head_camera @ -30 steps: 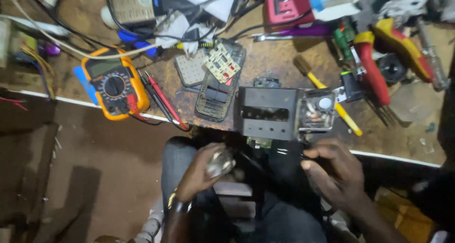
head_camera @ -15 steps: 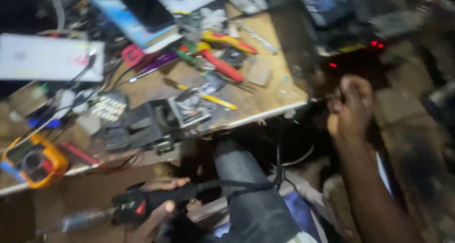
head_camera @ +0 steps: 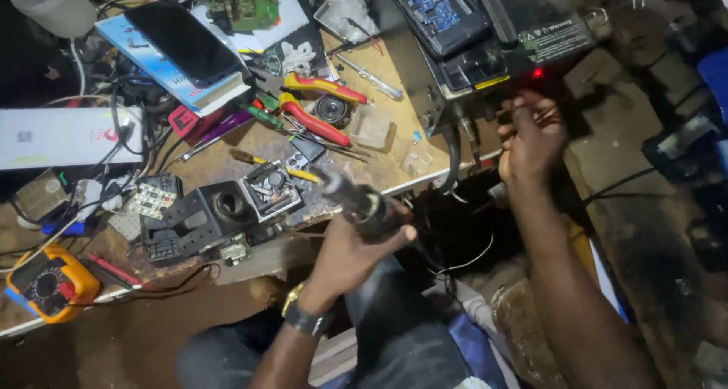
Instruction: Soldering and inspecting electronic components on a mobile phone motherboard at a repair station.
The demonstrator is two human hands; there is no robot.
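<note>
My left hand (head_camera: 356, 249) grips a dark hot-air handpiece (head_camera: 355, 198) with a metal nozzle, holding it upright just off the front edge of the bench (head_camera: 227, 158). A black hose or cable (head_camera: 447, 260) trails from it over my lap. My right hand (head_camera: 531, 135) is raised at the right end of the bench, fingers closed on thin wires or a small part beside a dark station box (head_camera: 485, 32) with a red light (head_camera: 537, 73). A black disassembled device (head_camera: 205, 218) with a small open module (head_camera: 271, 190) lies on the bench near the left hand.
Red-handled pliers (head_camera: 315, 105), a screwdriver (head_camera: 265, 161), a phone on a blue box (head_camera: 182, 44), a white box (head_camera: 68, 135), a green circuit board (head_camera: 243, 2) and an orange multimeter (head_camera: 49, 283) with red leads crowd the bench. More dark equipment stands at the right.
The view swung right. My left hand raised the handpiece from low over my lap to bench height. My right hand left the device and went up to the station box.
</note>
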